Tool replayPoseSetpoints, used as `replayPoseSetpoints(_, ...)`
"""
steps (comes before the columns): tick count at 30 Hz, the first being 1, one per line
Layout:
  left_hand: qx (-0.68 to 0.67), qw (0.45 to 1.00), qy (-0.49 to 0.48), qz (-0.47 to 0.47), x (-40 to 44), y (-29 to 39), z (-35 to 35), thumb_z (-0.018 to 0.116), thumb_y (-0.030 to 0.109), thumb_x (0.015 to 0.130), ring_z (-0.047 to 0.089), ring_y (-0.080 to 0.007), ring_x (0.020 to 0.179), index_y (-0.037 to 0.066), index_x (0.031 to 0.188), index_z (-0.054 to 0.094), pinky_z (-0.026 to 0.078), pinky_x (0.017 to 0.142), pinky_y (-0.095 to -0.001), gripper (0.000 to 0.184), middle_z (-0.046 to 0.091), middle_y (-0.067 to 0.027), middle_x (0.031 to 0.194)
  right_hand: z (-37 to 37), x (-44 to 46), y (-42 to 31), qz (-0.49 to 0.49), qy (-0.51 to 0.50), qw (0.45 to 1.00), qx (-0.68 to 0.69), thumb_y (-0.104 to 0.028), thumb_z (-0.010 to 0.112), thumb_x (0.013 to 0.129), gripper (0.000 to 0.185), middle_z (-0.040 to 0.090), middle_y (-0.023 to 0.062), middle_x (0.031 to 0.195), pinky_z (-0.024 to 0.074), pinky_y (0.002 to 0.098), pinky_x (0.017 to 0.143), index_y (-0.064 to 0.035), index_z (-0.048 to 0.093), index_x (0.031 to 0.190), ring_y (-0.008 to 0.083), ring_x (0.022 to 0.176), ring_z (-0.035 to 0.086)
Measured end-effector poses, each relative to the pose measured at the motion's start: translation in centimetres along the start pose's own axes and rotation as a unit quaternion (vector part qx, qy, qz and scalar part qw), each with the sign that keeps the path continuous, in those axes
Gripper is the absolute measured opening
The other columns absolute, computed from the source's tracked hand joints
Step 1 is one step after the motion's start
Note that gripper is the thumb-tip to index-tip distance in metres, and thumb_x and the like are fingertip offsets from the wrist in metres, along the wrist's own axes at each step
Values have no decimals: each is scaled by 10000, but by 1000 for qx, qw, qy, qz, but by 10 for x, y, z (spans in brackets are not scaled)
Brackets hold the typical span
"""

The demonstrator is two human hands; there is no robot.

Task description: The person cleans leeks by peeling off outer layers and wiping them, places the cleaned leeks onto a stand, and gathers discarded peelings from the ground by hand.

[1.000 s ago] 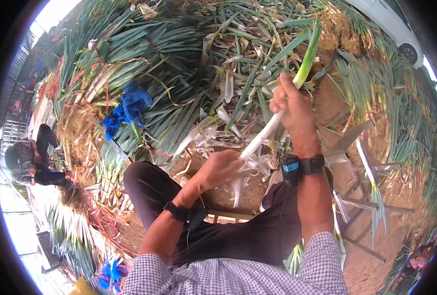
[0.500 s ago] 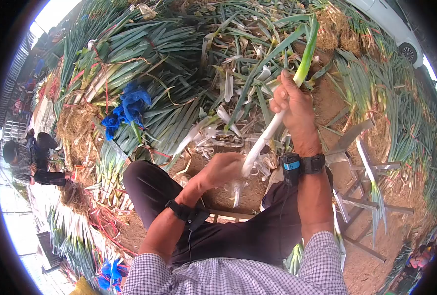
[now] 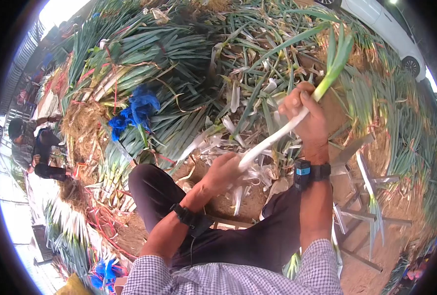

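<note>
A leek [image 3: 273,137] with a long white shaft and a green top slants across the middle of the view, over my lap. My right hand [image 3: 304,110] is wrapped round its upper shaft, just below where the white turns green. At the lower, root end my left hand [image 3: 223,172] is closed on the leek, its fingers slightly blurred and the tip hidden by them. Peeled white skins and leaf scraps [image 3: 257,174] lie on the ground below my hands.
Piled leeks [image 3: 164,64] lie ahead and to the left, with blue netting [image 3: 137,108] on them. More leeks [image 3: 405,118] are heaped at right, near a metal frame [image 3: 361,211] holding a leek. A person [image 3: 31,147] sits far left; a white car [image 3: 385,29] stands upper right.
My right hand has moved right and slightly down with the leek's upper part, so the leek slants more flatly. My left hand stays at the lower end. The view has shifted a little.
</note>
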State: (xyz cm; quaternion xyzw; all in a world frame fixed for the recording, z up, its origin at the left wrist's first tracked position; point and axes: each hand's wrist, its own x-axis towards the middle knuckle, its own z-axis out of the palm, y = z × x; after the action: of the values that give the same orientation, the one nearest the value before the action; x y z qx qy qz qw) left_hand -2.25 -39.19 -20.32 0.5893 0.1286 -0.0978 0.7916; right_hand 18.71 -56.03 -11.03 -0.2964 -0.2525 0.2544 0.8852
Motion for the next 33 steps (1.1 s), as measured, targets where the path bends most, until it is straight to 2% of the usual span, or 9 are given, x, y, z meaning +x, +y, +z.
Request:
replayPoseSetpoints(1,-100,994,17,-52,-1,3,3,532,300,1017,605,-111,659,-9,1155,584,507,560,-255,342,637,-49,883,0,-1,-2,-5,-17,1000,5,-146,522,972,207,562,36,776,458,427,784,-90,558,1168,157,680,500)
replayPoseSetpoints(4,-183,982,-22,-40,-5,10,6,549,309,1009,614,-110,679,-8,1167,586,514,579,-256,356,640,-48,888,-1,-2,-11,-27,4,1000,10,-115,538,960,246,566,46,782,472,417,784,-73,567,1200,170,709,519)
replayPoseSetpoints(8,-65,995,-40,-57,-10,31,4,554,282,1006,620,-106,721,-14,1161,602,523,622,-258,337,643,-41,890,5,-2,-16,-24,3,1000,14,-103,538,955,259,545,35,756,468,362,682,-62,576,1208,131,608,471)
replayPoseSetpoints(16,-182,979,-69,-50,-13,27,22,564,254,996,600,-108,667,-7,1133,606,492,543,-235,299,627,-32,846,-6,4,-20,-10,-121,985,121,-126,432,992,259,414,-20,614,362,265,491,-51,581,1189,67,462,369)
replayPoseSetpoints(19,-163,985,-50,-36,-13,41,25,580,230,989,604,-116,667,-2,1105,602,500,565,-250,261,625,-31,835,0,4,-30,-32,-69,991,110,-141,514,979,201,412,-14,589,375,283,496,-49,602,1134,85,472,387)
replayPoseSetpoints(21,-94,995,-14,3,-5,41,15,599,193,980,607,-119,678,0,1083,596,504,590,-260,219,630,-33,840,0,11,-22,-52,152,987,19,-165,585,959,156,427,-9,600,381,299,502,-49,604,1062,100,480,399)
replayPoseSetpoints(23,43,990,53,125,0,45,17,614,150,961,566,-98,666,5,1057,563,469,580,-248,181,591,-8,792,-1,19,-7,-23,392,919,-46,-229,694,921,198,447,-1,614,390,328,516,-73,573,905,122,496,420)
replayPoseSetpoints(28,92,967,110,211,0,32,17,621,45,913,664,-143,742,-10,1009,517,521,589,-284,151,634,-74,834,-33,10,18,-28,317,944,89,-346,668,938,285,401,-56,601,334,274,485,-111,521,875,83,478,358)
replayPoseSetpoints(33,50,968,140,202,2,21,27,609,132,932,670,-160,684,-20,961,549,499,510,-277,166,638,-87,770,-17,10,5,-37,176,978,105,-421,584,974,342,401,-59,560,319,255,462,-99,546,865,68,447,337)
